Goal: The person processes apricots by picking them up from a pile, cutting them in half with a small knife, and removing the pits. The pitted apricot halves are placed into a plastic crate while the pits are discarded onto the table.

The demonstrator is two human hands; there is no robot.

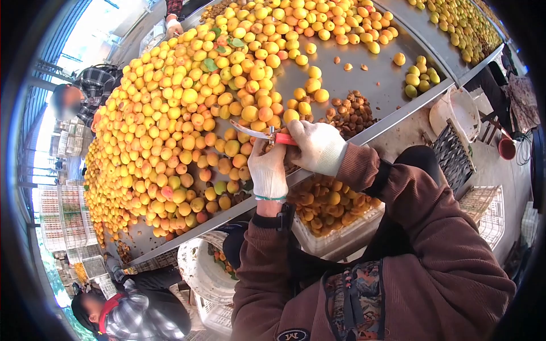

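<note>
My right hand point(319, 149), in a white glove, is closed around the red handle of a curved-bladed knife point(254, 132). The metal blade points left over the apricots. My left hand point(268, 173), also gloved, is just below the knife's metal collar with its fingers curled. Whatever is inside those fingers is hidden. A large heap of yellow-orange apricots point(170, 131) lies on the metal table point(347, 85) around and beyond my hands. Dark apricot pits point(352, 113) are piled beside my right hand. Below the table edge, a white crate point(318, 241) holds opened apricot pieces point(327, 207).
A white bucket point(199, 273) stands at lower left with fruit and leaves inside. Greenish apricots point(420, 78) sit in the table's right corner. Two people point(139, 304) point(96, 94) are at the left; another person's hand point(173, 25) is at the far edge. Another crate point(489, 213) stands right.
</note>
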